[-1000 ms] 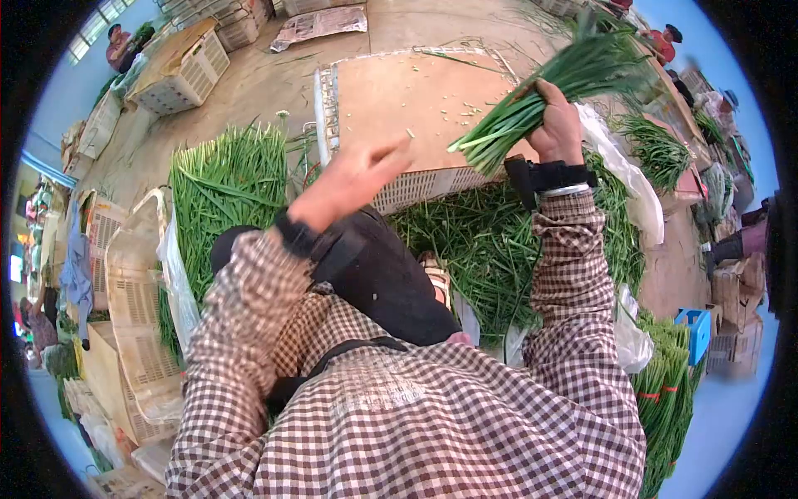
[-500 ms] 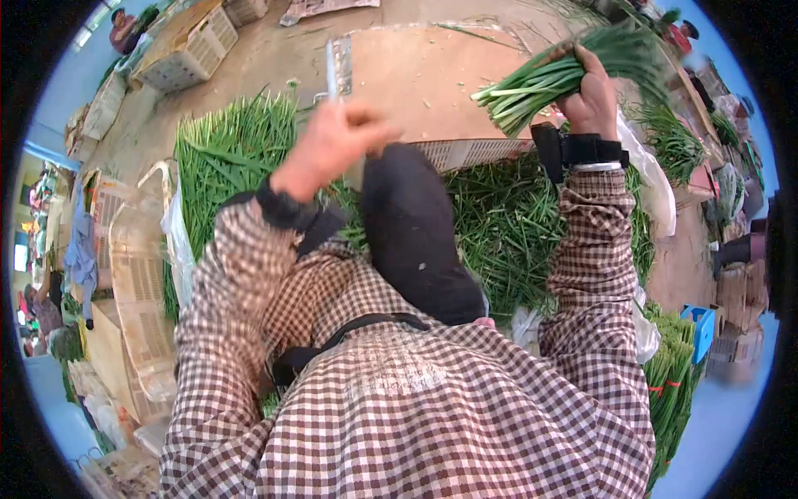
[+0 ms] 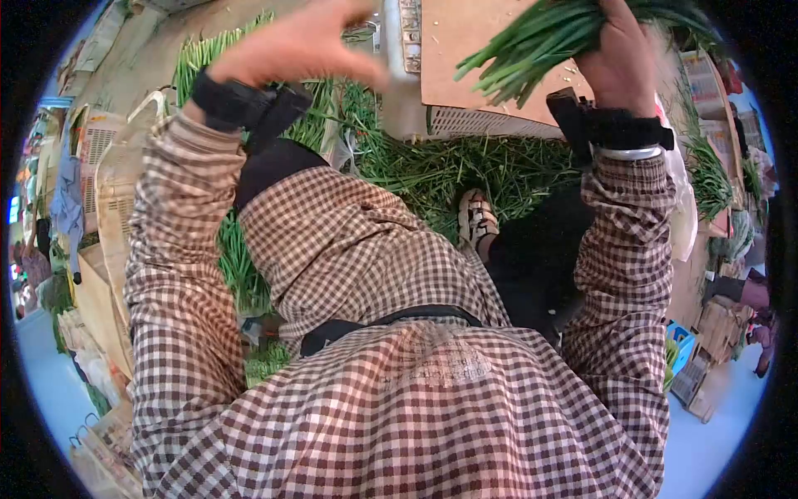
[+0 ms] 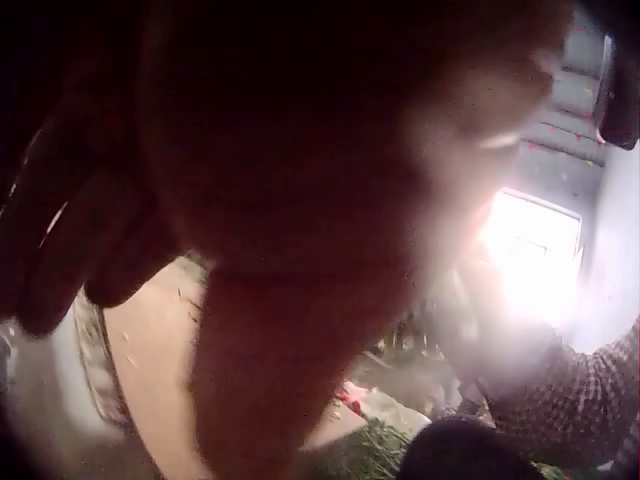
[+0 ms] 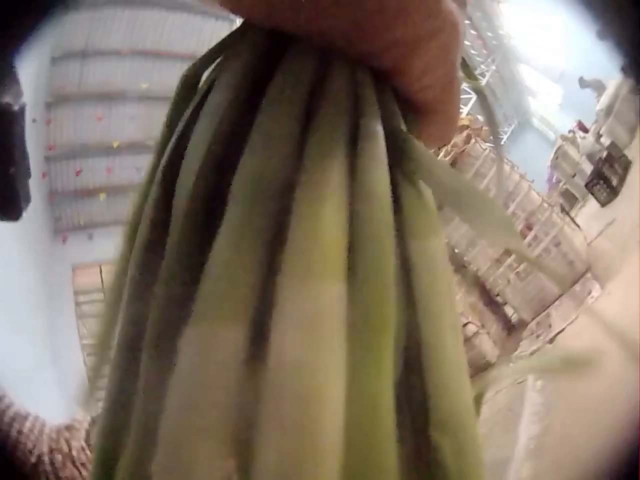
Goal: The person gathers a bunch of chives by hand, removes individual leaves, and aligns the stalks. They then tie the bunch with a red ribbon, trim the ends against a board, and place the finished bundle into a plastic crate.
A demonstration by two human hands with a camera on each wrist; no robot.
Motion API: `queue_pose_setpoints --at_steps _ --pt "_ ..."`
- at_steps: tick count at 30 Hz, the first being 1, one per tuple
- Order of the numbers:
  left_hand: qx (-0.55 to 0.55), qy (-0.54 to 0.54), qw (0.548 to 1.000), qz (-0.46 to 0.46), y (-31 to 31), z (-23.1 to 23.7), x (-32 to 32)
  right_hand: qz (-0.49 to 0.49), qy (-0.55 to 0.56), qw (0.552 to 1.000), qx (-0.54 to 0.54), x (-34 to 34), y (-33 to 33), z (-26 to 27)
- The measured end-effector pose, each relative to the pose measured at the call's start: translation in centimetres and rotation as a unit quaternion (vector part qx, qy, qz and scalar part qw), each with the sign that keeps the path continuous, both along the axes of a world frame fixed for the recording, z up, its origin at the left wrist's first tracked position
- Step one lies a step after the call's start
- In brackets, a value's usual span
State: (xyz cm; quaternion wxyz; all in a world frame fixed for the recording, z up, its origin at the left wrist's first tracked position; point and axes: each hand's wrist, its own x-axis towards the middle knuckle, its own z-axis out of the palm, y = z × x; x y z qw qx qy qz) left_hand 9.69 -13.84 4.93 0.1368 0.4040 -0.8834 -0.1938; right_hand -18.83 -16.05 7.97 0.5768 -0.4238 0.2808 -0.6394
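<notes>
My right hand (image 3: 625, 66) grips a bunch of garlic chives (image 3: 532, 51), its pale cut ends pointing left and its leaves trailing right past the hand. In the right wrist view the flat pale stalks (image 5: 310, 300) hang close below the curled fingers. My left hand (image 3: 287, 46) is in the air at upper left, blurred, with thumb and fingers spread apart and nothing held. Its palm and fingers (image 4: 130, 250) look dark in the left wrist view. Beneath the bunch is a tan board (image 3: 482, 50) on top of a white crate (image 3: 490, 123).
Loose green leaves (image 3: 465, 162) cover the floor before the crate, around a sandalled foot (image 3: 477, 214). More chives (image 3: 193, 71) stand upright beyond the left hand. A tan plastic crate (image 3: 116, 191) is at the left, a blue stool (image 3: 680, 349) at the right.
The head view has tipped down, and the left hand has swung up and left, its fingers spreading. My right hand still grips the chives, now at the upper right. The legs have shifted.
</notes>
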Motion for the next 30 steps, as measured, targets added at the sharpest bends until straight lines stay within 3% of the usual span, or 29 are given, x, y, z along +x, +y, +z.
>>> queue_pose_setpoints --at_steps 1,3,4,6,8,10,12,15,17,20,21,22,23,25,26,27,28,30 --pt "0.061 0.159 0.985 -0.038 -1.0 0.2 0.0 -0.002 0.024 1.0 0.002 0.6 0.2 -0.1" --pt "0.183 0.271 0.943 -0.06 -1.7 1.7 -1.4 0.056 0.023 0.998 0.03 3.6 0.8 0.3" --pt "0.242 0.228 0.942 -0.048 -1.5 2.3 -3.1 0.062 -0.014 0.997 0.035 5.4 0.5 0.1" --pt "0.31 0.268 0.911 -0.049 -0.7 2.8 -4.0 0.065 -0.035 0.997 0.015 8.1 0.0 0.4" --pt "0.335 0.423 0.838 -0.079 -0.2 1.8 -3.7 0.057 -0.051 0.997 0.007 10.0 -0.4 0.6" --pt "0.417 0.421 0.806 -0.009 2.0 4.3 -4.1 0.08 -0.049 0.995 0.025 10.6 -0.5 0.5" --pt "0.298 0.332 0.895 -0.014 -0.1 1.3 -2.5 0.094 -0.012 0.995 0.029 11.4 -0.7 0.1" --pt "0.328 0.373 0.867 0.042 1.5 0.5 -1.1 0.112 -0.003 0.989 0.097 13.0 -0.5 1.0" --pt "0.346 0.382 0.846 0.138 3.2 1.1 0.8 0.162 0.096 0.982 -0.03 12.3 -0.9 -0.2" --pt "0.367 0.475 0.77 0.214 4.6 1.8 4.3 0.159 0.259 0.943 -0.134 12.5 -0.5 -4.1" --pt "0.357 0.519 0.74 0.235 5.2 1.6 4.9 0.138 0.333 0.928 -0.094 13.1 0.8 -6.4" --pt "0.38 0.602 0.657 0.249 5.6 1.2 5.3 0.107 0.358 0.921 -0.112 14.3 1.5 -10.4" --pt "0.391 0.628 0.628 0.242 6.4 1.1 5.6 0.061 0.409 0.906 -0.09 15.3 2.7 -14.4" --pt "0.394 0.696 0.552 0.235 7.4 0.6 5.3 0.064 0.452 0.889 -0.009 17.0 2.9 -20.2" --pt "0.386 0.719 0.529 0.232 8.1 0.3 4.8 0.018 0.483 0.875 -0.006 17.6 2.4 -25.0" --pt "0.375 0.741 0.503 0.239 8.6 -0.3 4.3 0.079 0.56 0.823 0.048 17.9 1.6 -28.4" --pt "0.362 0.752 0.494 0.242 9.0 -0.5 4.0 0.054 0.579 0.813 0.029 18.1 1.7 -30.6" --pt "0.332 0.765 0.499 0.236 9.1 -0.5 4.1 0.143 0.626 0.76 0.106 18.2 1.0 -35.5"
